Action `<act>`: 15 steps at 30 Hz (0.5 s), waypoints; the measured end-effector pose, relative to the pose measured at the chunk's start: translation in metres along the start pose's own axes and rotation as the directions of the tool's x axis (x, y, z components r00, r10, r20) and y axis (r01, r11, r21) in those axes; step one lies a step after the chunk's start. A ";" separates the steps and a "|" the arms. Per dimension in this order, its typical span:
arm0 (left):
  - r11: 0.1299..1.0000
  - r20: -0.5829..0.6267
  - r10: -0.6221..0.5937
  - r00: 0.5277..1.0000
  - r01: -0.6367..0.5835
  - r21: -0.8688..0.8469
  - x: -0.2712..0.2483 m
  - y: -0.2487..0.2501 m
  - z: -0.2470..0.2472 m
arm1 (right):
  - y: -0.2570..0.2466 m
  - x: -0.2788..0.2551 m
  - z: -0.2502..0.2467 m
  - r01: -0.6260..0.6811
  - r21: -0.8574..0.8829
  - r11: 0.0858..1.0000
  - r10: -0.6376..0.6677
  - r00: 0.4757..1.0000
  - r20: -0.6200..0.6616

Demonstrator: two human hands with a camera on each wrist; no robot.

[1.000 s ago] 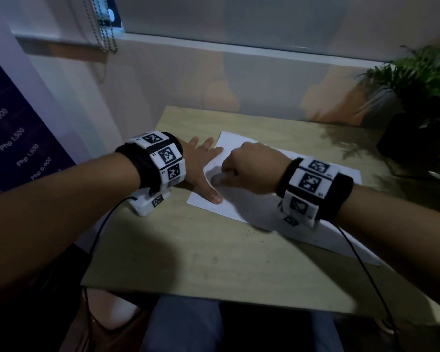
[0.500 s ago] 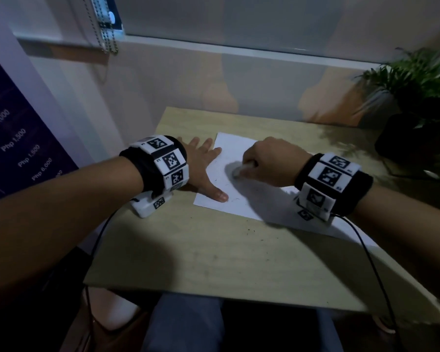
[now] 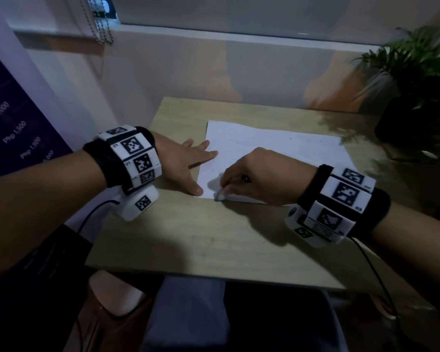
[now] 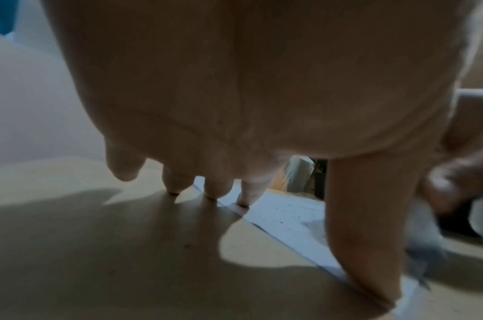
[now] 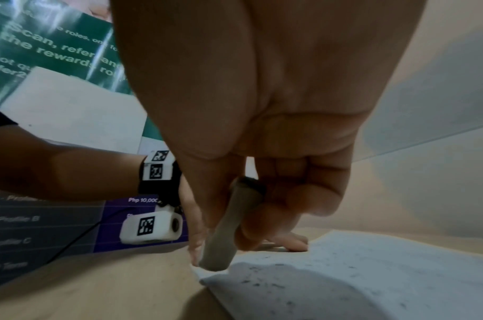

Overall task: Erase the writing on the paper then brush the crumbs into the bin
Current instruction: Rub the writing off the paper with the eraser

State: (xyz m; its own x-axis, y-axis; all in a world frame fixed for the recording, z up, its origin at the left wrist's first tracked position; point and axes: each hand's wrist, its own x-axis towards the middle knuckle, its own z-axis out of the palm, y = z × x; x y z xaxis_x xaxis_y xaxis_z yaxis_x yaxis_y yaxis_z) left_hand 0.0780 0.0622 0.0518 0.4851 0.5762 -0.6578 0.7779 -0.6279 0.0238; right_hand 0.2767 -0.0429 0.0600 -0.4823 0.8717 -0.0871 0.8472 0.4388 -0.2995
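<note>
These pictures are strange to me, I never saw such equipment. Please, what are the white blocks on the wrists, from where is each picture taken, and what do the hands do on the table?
There is no machine here, only a person at a wooden table. The white blocks with black squares are wristbands that carry small cameras. The wide picture comes from a camera on the head, looking down. The two close pictures come from the wrist cameras, looking along each hand. A sheet of paper lies on the table, speckled with dark crumbs. The left hand lies flat, fingers straight, with some fingertips and the thumb on the paper's edge. The right hand pinches an eraser whose tip is at the paper's near corner. A potted plant stands at the right. No bin is visible.
</note>
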 end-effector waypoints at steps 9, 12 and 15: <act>1.000 -0.033 -0.014 0.999 0.013 -0.016 0.003 0.004 0.002 | -0.025 0.024 -0.003 0.085 -0.136 0.987 -0.071 0.992 0.106; 1.000 -0.035 -0.017 0.999 0.017 0.007 0.004 0.003 0.002 | -0.023 0.018 -0.004 0.092 -0.172 0.981 -0.066 0.987 0.148; 1.000 -0.022 -0.027 0.999 0.028 0.013 0.005 0.002 0.001 | -0.016 0.008 -0.006 0.100 -0.249 0.963 -0.051 0.979 0.198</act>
State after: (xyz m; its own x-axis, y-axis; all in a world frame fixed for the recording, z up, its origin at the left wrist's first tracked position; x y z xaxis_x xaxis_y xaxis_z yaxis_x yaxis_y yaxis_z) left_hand 0.0810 0.0634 0.0476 0.4723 0.6045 -0.6415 0.7857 -0.6186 -0.0044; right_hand 0.2606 -0.0422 0.0694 -0.5592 0.7879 -0.2580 0.8232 0.5645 -0.0602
